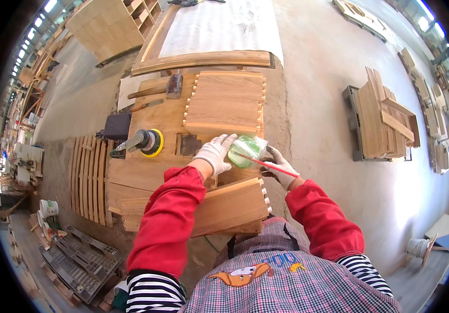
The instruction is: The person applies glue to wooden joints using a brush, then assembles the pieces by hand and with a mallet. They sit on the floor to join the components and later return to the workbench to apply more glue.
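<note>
My left hand [215,155], in a white glove, has its fingers and thumb around the left side of a green container [241,155] with clear plastic film about it. A thin red stick [272,166] slants over the container, its left end at the green surface. My right hand [283,171], gloved white with darker fingertips, closes about the stick with bent fingers at the container's right. Beyond the container lies a stack of wooden panels [225,101] with pale dowels along both ends. Nearest me are more wooden panels [235,204], dowels sticking out at their right end.
A sander [149,143] with a yellow-rimmed pad sits left on the wooden worktable [175,116]. Behind it are a mallet [173,86] and a chisel-like tool [147,105]. A slatted pallet [90,177] lies left; stacked boards [378,122] stand right on the floor.
</note>
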Action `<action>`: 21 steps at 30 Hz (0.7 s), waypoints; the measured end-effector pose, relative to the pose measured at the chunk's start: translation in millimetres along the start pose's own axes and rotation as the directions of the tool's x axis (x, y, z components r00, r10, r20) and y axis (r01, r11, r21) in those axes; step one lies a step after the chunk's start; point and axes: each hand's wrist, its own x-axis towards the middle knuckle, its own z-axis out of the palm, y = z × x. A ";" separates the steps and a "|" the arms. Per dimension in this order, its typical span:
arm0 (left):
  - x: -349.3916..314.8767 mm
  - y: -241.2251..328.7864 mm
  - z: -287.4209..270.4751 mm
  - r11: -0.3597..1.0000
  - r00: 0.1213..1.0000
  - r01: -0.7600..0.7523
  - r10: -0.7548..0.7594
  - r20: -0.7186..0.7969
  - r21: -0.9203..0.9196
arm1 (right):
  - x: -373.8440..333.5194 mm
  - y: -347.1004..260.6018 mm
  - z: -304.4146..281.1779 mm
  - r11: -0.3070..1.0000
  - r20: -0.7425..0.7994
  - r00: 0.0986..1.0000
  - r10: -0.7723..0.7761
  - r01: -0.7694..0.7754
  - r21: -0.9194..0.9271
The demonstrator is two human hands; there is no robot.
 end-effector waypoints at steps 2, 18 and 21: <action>14.2 -5.6 8.3 0.998 0.998 -0.060 0.060 -0.036 -0.004 | 9.5 1.3 -0.7 0.999 0.061 0.998 -0.003 0.006 -0.048; -2.6 -19.9 10.1 0.953 0.969 0.246 -0.242 0.044 -0.175 | 78.3 -24.4 20.6 0.956 0.259 0.964 -0.064 0.133 -0.260; -2.0 -15.2 14.1 0.945 0.964 0.264 -0.261 0.041 -0.194 | 67.8 -30.7 25.7 0.962 0.215 0.973 -0.082 0.134 -0.236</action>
